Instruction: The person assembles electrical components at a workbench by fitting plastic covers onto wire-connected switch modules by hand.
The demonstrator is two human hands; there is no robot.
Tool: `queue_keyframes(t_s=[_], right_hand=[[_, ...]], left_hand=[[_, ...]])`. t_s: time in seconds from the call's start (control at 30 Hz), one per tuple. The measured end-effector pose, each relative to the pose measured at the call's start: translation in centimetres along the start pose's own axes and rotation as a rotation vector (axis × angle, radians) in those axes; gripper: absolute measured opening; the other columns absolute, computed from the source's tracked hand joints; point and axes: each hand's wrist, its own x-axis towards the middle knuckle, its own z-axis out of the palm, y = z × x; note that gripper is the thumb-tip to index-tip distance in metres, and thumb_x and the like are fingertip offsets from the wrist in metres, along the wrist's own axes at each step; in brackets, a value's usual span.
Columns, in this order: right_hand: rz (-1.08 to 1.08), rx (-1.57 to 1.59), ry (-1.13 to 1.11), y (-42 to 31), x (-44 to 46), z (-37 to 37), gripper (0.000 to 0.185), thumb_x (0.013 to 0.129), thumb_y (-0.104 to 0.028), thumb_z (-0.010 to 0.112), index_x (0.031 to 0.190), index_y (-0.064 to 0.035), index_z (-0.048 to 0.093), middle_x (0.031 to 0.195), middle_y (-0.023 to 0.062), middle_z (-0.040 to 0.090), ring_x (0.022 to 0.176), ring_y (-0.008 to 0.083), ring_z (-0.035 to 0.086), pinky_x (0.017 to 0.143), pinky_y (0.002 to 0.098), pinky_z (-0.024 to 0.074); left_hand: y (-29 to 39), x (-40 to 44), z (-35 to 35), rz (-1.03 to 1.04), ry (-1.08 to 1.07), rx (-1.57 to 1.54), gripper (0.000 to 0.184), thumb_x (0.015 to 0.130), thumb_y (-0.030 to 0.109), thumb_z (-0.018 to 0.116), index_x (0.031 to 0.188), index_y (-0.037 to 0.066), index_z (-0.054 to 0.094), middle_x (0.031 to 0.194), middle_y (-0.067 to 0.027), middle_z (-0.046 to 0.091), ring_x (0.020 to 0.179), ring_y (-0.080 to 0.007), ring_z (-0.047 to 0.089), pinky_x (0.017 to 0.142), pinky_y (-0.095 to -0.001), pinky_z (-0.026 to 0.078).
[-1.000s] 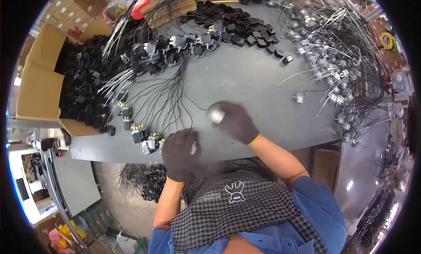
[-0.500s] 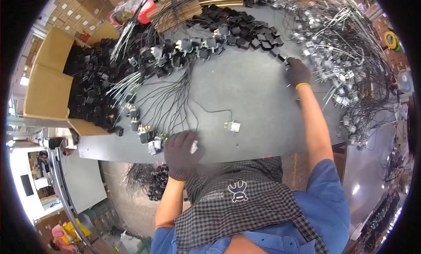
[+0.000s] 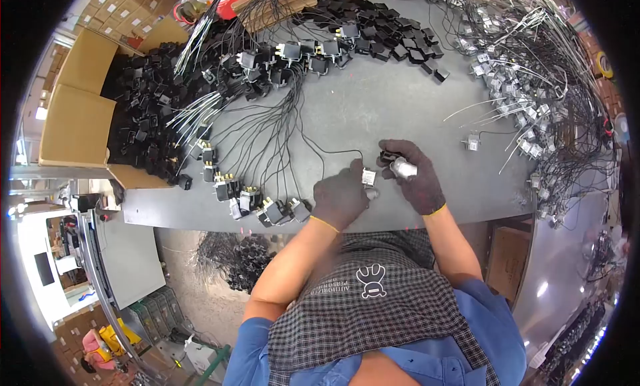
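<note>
My left hand (image 3: 341,196), in a dark glove, is closed on a small silver device (image 3: 369,177) with a white label; a black cable runs from it to the left. Close by on the right, my right hand (image 3: 419,179) has its gloved fingers closed round a black cap (image 3: 392,157), with a silvery patch showing at the fingers. The two hands are near each other above the grey table (image 3: 373,113). Several black and silver devices with brass prongs (image 3: 273,211) lie left of my left hand. A single silver device (image 3: 472,143) rests to the right.
Black caps (image 3: 407,43) are heaped at the back. An open cardboard box (image 3: 77,126) of black parts stands at the left. Silver devices with tangled cables (image 3: 510,86) cover the right side. More wired devices (image 3: 290,51) lie at the back left.
My right hand has come back from the far right with a black cap. My left hand has moved right from the table's front edge and taken hold of the silver device.
</note>
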Motion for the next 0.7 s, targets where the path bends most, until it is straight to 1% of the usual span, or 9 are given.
queue_keyframes(t_s=[0.1, 0.2, 0.27, 0.3, 0.4, 0.47, 0.53, 0.67, 0.7], right_hand=[[-0.040, -0.217, 0.033, 1.3, -0.7, -0.3, 0.044, 0.096, 0.003, 0.066, 0.140, -0.0055, 0.061, 0.137, 0.0110, 0.066, 0.113, 0.0172, 0.067, 0.086, 0.0324, 0.0588], [-0.245, -0.371, 0.120, 0.8, -1.5, 1.4, 0.052, 0.094, 0.006, 0.064, 0.144, -0.0056, 0.056, 0.139, 0.0118, 0.063, 0.115, 0.0171, 0.064, 0.088, 0.0334, 0.0590], [-0.318, -0.495, 0.101, 0.0, -1.9, 1.8, 0.056, 0.094, 0.007, 0.064, 0.147, -0.0058, 0.054, 0.141, 0.0117, 0.061, 0.117, 0.0177, 0.063, 0.090, 0.0340, 0.0588], [-0.391, -0.624, 0.075, -0.1, -2.0, 1.9, 0.059, 0.093, 0.008, 0.064, 0.149, -0.0060, 0.051, 0.144, 0.0116, 0.059, 0.119, 0.0183, 0.062, 0.093, 0.0346, 0.0586], [-0.347, -0.443, 0.043, 0.2, -2.1, 3.0, 0.061, 0.092, 0.008, 0.066, 0.150, -0.0063, 0.052, 0.144, 0.0107, 0.060, 0.120, 0.0193, 0.063, 0.095, 0.0351, 0.0580], [-0.291, -0.401, 0.037, 0.2, -2.1, 3.6, 0.061, 0.091, 0.008, 0.067, 0.149, -0.0068, 0.053, 0.144, 0.0105, 0.060, 0.120, 0.0191, 0.063, 0.096, 0.0352, 0.0580], [-0.232, -0.358, 0.027, 0.3, -2.2, 4.1, 0.061, 0.090, 0.007, 0.068, 0.148, -0.0072, 0.054, 0.144, 0.0103, 0.060, 0.120, 0.0190, 0.063, 0.096, 0.0353, 0.0580], [-0.080, -0.172, -0.104, 1.4, -2.1, 4.3, 0.055, 0.095, -0.004, 0.071, 0.149, -0.0083, 0.056, 0.138, 0.0120, 0.065, 0.109, 0.0214, 0.068, 0.085, 0.0359, 0.0610], [0.011, -0.006, -0.151, 1.8, -2.1, 4.5, 0.053, 0.099, -0.011, 0.072, 0.149, -0.0088, 0.056, 0.135, 0.0138, 0.067, 0.104, 0.0229, 0.071, 0.079, 0.0359, 0.0619]], left_hand=[[-0.3, -1.0, -0.9, 0.021, 0.002, 0.042, 0.077, 0.090, 0.050, 0.080, 0.147, 0.007, 0.052, 0.115, -0.0199, 0.075, 0.107, -0.0401, 0.076, 0.086, -0.0551, 0.059], [-2.3, -3.0, -1.5, 0.085, 0.115, -0.221, 0.067, 0.087, 0.039, 0.086, 0.138, 0.009, 0.054, 0.108, -0.0160, 0.077, 0.093, -0.0351, 0.078, 0.082, -0.0471, 0.061], [-4.6, -4.0, -0.8, 0.368, 0.159, -1.011, 0.059, 0.088, 0.019, 0.085, 0.137, 0.008, 0.054, 0.108, -0.0144, 0.077, 0.086, -0.0284, 0.077, 0.072, -0.0398, 0.063], [-4.1, -5.8, -3.3, 0.091, -0.018, -1.256, 0.069, 0.078, 0.000, 0.087, 0.139, 0.006, 0.055, 0.107, -0.0057, 0.068, 0.092, -0.0153, 0.069, 0.073, -0.0341, 0.061], [-5.2, -7.4, -2.2, 0.258, 0.042, -1.958, 0.065, 0.092, 0.027, 0.084, 0.144, 0.006, 0.050, 0.108, -0.0229, 0.075, 0.068, -0.0259, 0.072, 0.050, -0.0338, 0.056], [-6.6, -7.3, -0.1, 0.117, 0.309, -1.888, 0.061, 0.100, 0.040, 0.074, 0.144, 0.004, 0.054, 0.103, -0.0201, 0.073, 0.065, -0.0241, 0.069, 0.050, -0.0331, 0.053], [-6.8, -8.2, -0.5, 0.097, 0.488, -1.567, 0.052, 0.103, 0.037, 0.071, 0.140, 0.003, 0.059, 0.100, -0.0157, 0.073, 0.069, -0.0193, 0.068, 0.051, -0.0287, 0.051], [-6.3, -9.8, -1.2, -0.134, 0.591, -1.779, 0.049, 0.105, 0.038, 0.069, 0.137, 0.002, 0.061, 0.099, -0.0113, 0.072, 0.071, -0.0147, 0.066, 0.050, -0.0243, 0.047], [-8.0, -9.6, 0.1, -0.067, 0.696, -1.281, 0.050, 0.105, 0.040, 0.069, 0.137, 0.001, 0.062, 0.099, -0.0096, 0.072, 0.070, -0.0135, 0.065, 0.049, -0.0230, 0.045]])
